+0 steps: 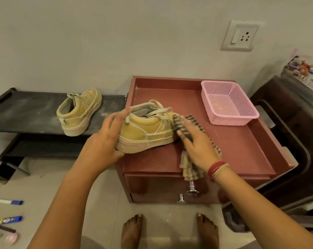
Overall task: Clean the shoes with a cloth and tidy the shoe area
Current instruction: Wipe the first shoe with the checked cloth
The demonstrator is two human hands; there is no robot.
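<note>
A tan sneaker (pixel 145 131) with pale laces stands on the red-brown cabinet top (pixel 238 141). My left hand (pixel 105 139) grips its heel, thumb under the sole edge and fingers over the collar. A striped cloth (pixel 190 166) is pressed against the shoe's side near the toe by my right hand (pixel 197 144), and its loose end hangs over the cabinet's front edge. The second tan sneaker (pixel 78 112) stands heel toward me on the black shoe rack (pixel 26 114) to the left.
A pink mesh basket (pixel 227 103) sits at the cabinet's back right. A dark chair (pixel 287 141) stands right of the cabinet. Markers (pixel 8 202) and small items lie on the floor at lower left. My bare feet (pixel 132 230) are in front of the cabinet drawers.
</note>
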